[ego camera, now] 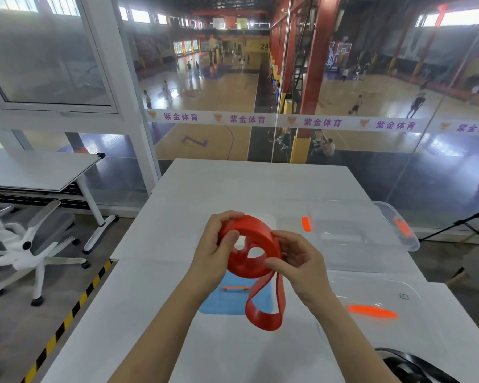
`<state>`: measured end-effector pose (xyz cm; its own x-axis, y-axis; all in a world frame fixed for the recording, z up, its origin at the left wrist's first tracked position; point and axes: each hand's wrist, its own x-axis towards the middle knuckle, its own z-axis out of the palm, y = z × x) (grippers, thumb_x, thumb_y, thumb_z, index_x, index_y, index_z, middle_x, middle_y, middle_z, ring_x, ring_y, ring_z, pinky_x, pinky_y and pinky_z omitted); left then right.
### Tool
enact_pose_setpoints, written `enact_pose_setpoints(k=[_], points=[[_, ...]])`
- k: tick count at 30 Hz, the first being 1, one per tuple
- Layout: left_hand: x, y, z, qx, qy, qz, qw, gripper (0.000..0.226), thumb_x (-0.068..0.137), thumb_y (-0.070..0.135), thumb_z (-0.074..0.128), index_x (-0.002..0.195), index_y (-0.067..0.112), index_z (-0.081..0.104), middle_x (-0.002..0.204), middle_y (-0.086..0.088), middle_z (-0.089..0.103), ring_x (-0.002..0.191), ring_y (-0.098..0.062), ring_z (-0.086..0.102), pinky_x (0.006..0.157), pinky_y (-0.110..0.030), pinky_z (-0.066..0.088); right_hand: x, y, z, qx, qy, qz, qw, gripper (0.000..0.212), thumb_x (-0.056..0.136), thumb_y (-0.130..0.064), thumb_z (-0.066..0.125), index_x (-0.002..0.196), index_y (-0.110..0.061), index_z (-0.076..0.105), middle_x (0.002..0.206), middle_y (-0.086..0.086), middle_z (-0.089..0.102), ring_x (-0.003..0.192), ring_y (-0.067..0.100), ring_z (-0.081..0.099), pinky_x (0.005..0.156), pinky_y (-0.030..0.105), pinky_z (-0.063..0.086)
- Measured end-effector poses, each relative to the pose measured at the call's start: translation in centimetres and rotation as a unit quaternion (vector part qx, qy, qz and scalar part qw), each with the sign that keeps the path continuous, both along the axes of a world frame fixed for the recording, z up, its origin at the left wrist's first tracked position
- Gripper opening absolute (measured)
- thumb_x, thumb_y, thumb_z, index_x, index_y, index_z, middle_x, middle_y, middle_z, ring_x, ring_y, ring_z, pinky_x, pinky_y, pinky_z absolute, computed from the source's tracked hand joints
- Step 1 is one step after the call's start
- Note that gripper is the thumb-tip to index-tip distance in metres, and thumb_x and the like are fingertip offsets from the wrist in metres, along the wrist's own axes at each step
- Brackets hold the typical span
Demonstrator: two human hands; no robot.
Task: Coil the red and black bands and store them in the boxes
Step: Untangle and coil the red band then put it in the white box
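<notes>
**A:** Two hands on the red band [250, 251] right now — left hand [216, 244] curled round the rolled part, thumb pressed on its face, right hand [296, 261] pinching the outer wrap. It's held up over the table [161, 313], with a loose loop dangling.

**B:** So mid-coil, I'd say. Next bit is winding that tail in tight, then dropping it in a clear box [365, 233] — one sits open just right of it.

**A:** Yep. Black band [407, 367] sits untouched at the near right corner.
</notes>
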<state>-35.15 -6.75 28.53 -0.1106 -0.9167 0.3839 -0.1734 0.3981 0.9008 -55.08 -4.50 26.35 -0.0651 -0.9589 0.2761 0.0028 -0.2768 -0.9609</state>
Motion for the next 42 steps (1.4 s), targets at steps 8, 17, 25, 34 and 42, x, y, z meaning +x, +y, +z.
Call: enact_pose_setpoints(k=[8, 17, 25, 34, 42], points=[[0.8, -0.7, 0.0, 0.054, 0.046, -0.025, 0.997, 0.031, 0.109, 0.014, 0.044, 0.132, 0.032, 0.056, 0.129, 0.013, 0.063, 0.119, -0.017, 0.064, 0.097, -0.029, 0.057, 0.4, -0.2, 0.3, -0.005, -0.045, -0.052, 0.998, 0.045, 0.073, 0.007, 0.089, 0.106, -0.020, 0.074, 0.102, 0.008, 0.079, 0.096, 0.019, 0.077, 0.084, 0.024, 0.060], [1.2, -1.2, -1.1, 0.079, -0.113, -0.074, 0.988, 0.029, 0.105, 0.030, 0.051, 0.131, 0.044, 0.048, 0.125, 0.028, 0.057, 0.122, -0.001, 0.056, 0.103, -0.022, 0.045, -0.3, -0.7, 0.7, -0.024, 0.067, -0.041, 0.997, 0.039, 0.075, -0.003, 0.091, 0.093, -0.034, 0.078, 0.097, -0.011, 0.078, 0.096, 0.014, 0.075, 0.088, 0.022, 0.058], [0.1, -1.3, -1.0, 0.065, -0.126, -0.057, 0.988, 0.041, 0.110, 0.020, 0.044, 0.146, 0.040, 0.045, 0.129, 0.022, 0.053, 0.125, 0.006, 0.049, 0.103, -0.008, 0.037, -0.1, -1.5, 0.9, -0.003, 0.048, -0.023, 0.999, 0.037, 0.073, 0.001, 0.091, 0.088, -0.030, 0.078, 0.104, -0.011, 0.080, 0.103, 0.014, 0.077, 0.094, 0.034, 0.059], [-0.1, -1.9, -0.5, 0.103, 0.031, -0.023, 0.994, 0.025, 0.110, 0.027, 0.043, 0.129, 0.036, 0.058, 0.126, 0.014, 0.066, 0.120, -0.009, 0.063, 0.104, -0.034, 0.052, -0.1, -1.8, 0.0, -0.012, 0.011, -0.017, 1.000, 0.049, 0.071, 0.004, 0.092, 0.103, -0.031, 0.077, 0.100, 0.000, 0.078, 0.095, 0.019, 0.076, 0.084, 0.026, 0.059], [1.1, -1.9, -0.2, 0.123, 0.031, -0.076, 0.989, 0.030, 0.110, 0.026, 0.042, 0.137, 0.035, 0.052, 0.129, 0.009, 0.064, 0.123, -0.012, 0.062, 0.105, -0.032, 0.052, 0.0, -2.0, 0.1, -0.025, 0.009, -0.056, 0.998, 0.037, 0.077, -0.001, 0.089, 0.102, -0.025, 0.077, 0.098, -0.002, 0.079, 0.093, 0.018, 0.076, 0.083, 0.024, 0.059]])
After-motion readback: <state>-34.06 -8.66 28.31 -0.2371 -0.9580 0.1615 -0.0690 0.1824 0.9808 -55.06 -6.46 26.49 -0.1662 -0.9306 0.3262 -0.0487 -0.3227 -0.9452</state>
